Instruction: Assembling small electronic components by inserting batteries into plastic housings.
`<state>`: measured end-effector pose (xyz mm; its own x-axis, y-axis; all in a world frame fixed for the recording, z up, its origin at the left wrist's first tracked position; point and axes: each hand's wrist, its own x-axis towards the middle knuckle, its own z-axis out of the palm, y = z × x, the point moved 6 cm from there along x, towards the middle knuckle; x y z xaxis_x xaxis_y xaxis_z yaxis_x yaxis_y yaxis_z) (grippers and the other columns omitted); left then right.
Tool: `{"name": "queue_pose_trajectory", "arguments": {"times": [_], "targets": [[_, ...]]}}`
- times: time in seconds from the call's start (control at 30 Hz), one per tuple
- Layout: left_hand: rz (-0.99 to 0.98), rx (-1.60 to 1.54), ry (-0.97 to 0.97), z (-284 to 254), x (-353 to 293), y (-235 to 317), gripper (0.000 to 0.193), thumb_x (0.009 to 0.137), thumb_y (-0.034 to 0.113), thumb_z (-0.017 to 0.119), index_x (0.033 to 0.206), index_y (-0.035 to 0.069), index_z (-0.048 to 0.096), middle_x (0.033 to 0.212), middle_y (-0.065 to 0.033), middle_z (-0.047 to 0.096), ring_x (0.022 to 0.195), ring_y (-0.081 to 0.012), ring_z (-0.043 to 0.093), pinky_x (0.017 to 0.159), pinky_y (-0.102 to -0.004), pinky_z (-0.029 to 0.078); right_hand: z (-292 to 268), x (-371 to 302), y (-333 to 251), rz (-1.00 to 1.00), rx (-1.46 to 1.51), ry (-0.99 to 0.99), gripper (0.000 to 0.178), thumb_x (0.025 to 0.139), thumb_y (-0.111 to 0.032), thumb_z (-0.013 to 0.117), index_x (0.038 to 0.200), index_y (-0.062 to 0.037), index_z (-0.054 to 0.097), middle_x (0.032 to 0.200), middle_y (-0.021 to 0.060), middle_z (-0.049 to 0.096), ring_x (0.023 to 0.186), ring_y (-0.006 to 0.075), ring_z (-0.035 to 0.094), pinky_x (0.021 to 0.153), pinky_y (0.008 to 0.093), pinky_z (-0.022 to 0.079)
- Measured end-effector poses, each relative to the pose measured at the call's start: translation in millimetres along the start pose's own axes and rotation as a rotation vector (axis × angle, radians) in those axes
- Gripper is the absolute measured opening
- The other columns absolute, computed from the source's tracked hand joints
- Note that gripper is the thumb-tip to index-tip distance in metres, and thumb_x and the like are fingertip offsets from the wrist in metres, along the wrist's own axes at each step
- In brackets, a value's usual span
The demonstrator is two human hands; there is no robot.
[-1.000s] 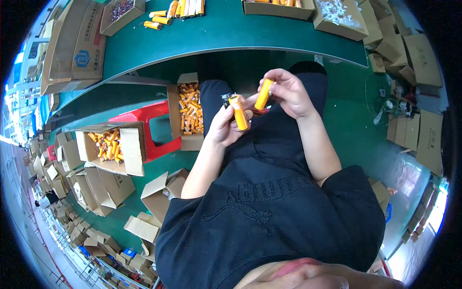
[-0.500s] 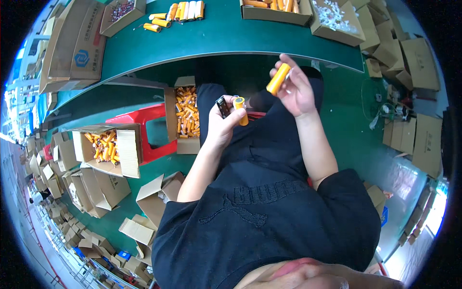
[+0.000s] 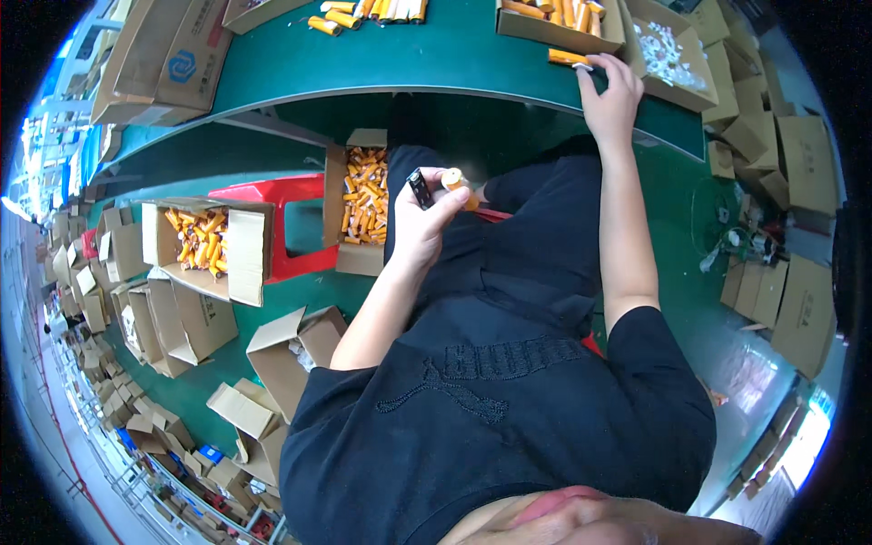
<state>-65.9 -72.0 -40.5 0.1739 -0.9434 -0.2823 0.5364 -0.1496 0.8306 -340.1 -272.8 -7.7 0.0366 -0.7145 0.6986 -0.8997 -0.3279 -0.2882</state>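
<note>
My left hand [image 3: 423, 221] is closed over my lap around an orange cylindrical battery [image 3: 470, 203], whose pale end faces up. A small black device [image 3: 420, 188] is also in that hand, on the side away from the battery. My right hand [image 3: 613, 102] reaches out to the green table [image 3: 363, 68]. Its thumb and fingertips pinch the right end of another orange battery [image 3: 569, 58], which lies sideways near the front of an open carton [image 3: 559, 33] of orange batteries.
A row of batteries [image 3: 400, 9] lies farther left on the table. At its right stands a box of small white pieces [image 3: 668, 54]. Left of my legs are a red stool [image 3: 304, 263] and two cartons of orange batteries [image 3: 363, 259] [image 3: 250, 250]. A tall carton [image 3: 163, 64] stands at the table's left.
My right hand has moved forward from above my lap to the table, carrying its battery and turning it sideways. My left hand stays over my lap, with its battery tilted differently.
</note>
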Motion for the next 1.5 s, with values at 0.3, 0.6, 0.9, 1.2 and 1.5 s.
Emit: {"name": "queue_pose_trajectory", "arguments": {"times": [0.3,0.6,0.9,1.2,1.5], "targets": [[0.362,0.655,-0.176,24.5,11.8,7.9,0.031,0.078,0.008,0.085,0.103,0.005,0.068,0.1,-0.0041,0.068,0.072,-0.0115,0.057,0.062,-0.0215,0.045,-28.1,-68.5,-105.3,0.468,1.424,-0.61,0.027,0.098,-0.008,0.066,0.124,-0.0038,0.065,0.106,0.0084,0.067,0.088,0.0134,0.062,0.077,0.0251,0.054],[0.36,0.725,-0.119,34.7,13.3,20.8,0.03,0.077,0.006,0.082,0.105,0.005,0.071,0.102,-0.0043,0.068,0.074,-0.0109,0.057,0.062,-0.0199,0.041,-19.5,-118.1,-119.5,0.787,1.502,-0.76,0.028,0.102,-0.014,0.064,0.127,-0.0003,0.063,0.108,0.0133,0.068,0.095,0.0209,0.07,0.083,0.0307,0.059],[0.164,0.506,-0.218,6.6,20.4,15.7,0.024,0.079,0.005,0.079,0.102,0.004,0.073,0.108,-0.0053,0.068,0.083,-0.012,0.057,0.071,-0.0219,0.042,-23.7,-114.0,-108.2,0.974,1.678,-0.486,0.029,0.105,-0.019,0.061,0.126,0.0015,0.062,0.109,0.0158,0.068,0.095,0.0253,0.071,0.082,0.0319,0.06],[0.124,0.56,-0.189,17.2,14.8,13.9,0.017,0.082,0.002,0.077,0.098,0.002,0.073,0.113,-0.0083,0.068,0.098,-0.0194,0.063,0.086,-0.0314,0.048,-25.1,-117.8,-108.1,0.94,1.673,-0.472,0.03,0.105,-0.017,0.057,0.129,0.0002,0.059,0.112,0.0166,0.067,0.101,0.0271,0.07,0.086,0.0349,0.059],[0.693,0.982,-0.369,54.0,-7.0,54.5,0.017,0.078,0.011,0.086,0.09,0.005,0.075,0.106,-0.0081,0.064,0.086,-0.0228,0.064,0.07,-0.0311,0.052,-21.8,-121.0,-118.7,0.393,1.367,-0.633,0.044,0.093,-0.006,0.053,0.136,-0.0018,0.051,0.118,0.0166,0.065,0.11,0.0281,0.066,0.096,0.0393,0.053]]}}
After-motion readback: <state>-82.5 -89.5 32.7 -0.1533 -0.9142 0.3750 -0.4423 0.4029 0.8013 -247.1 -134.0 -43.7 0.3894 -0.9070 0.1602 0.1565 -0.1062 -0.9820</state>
